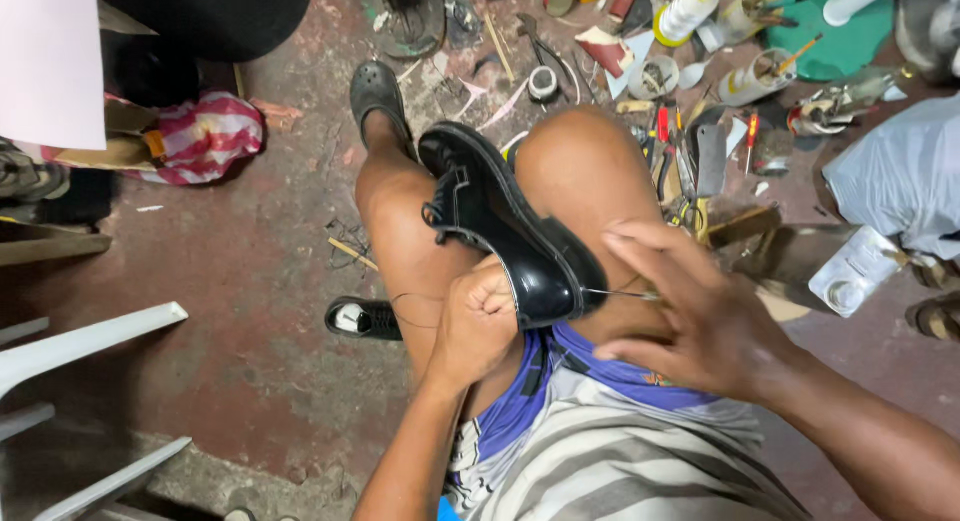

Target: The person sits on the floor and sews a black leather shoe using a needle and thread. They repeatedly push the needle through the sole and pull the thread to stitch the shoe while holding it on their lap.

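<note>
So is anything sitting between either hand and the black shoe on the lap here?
Nothing visible does. The left hand is already pressed against the black shoe at its near end. The right hand holds a thin needle that reaches the shoe's edge, with no other item in that gap.

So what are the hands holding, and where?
The left hand grips the black shoe at its heel end. The right hand pinches a thin needle by its end.

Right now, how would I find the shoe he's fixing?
Look at the bare knees in the middle. A shiny black lace-up shoe rests between them, steadied by the left hand. Unlike the other black shoe down on the floor, it has a needle stuck in its heel.
</note>
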